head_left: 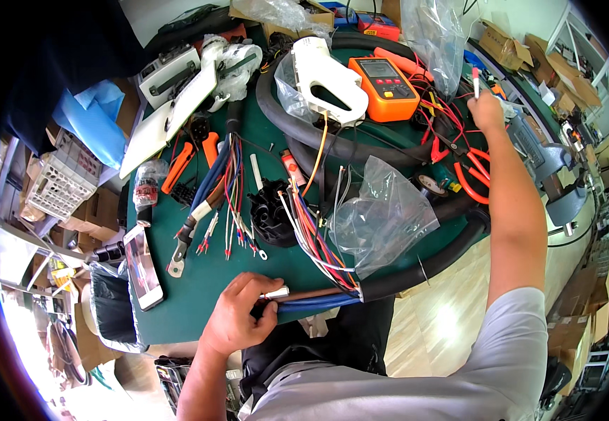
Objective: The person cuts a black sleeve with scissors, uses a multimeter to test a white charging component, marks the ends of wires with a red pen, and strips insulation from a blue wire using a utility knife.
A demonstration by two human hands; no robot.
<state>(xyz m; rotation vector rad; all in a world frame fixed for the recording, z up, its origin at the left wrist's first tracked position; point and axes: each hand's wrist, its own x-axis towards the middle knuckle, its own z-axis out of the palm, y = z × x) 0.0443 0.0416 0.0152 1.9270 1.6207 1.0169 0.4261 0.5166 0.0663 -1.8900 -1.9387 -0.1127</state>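
Observation:
Near the front edge of the table, my left hand (243, 313) is closed around the end of a brown wire (315, 293), where a short white sleeve (276, 292) shows at the fingertips. Blue wires (318, 303) run beside it, and a fan of thin coloured wires (318, 256) spreads from the same thick black cable (420, 275). My right arm stretches far to the right, its hand (487, 112) closed on a slim white pen-like thing with a red end (476, 82). Orange-handled scissors (471, 168) lie just below that hand.
An orange meter (384, 89) and a white clamp-shaped device (329, 83) stand at the back among coiled black cable. A clear plastic bag (385, 217) lies mid-table. A phone (142, 266) rests by the left edge. A grey vise (537, 151) is at the right.

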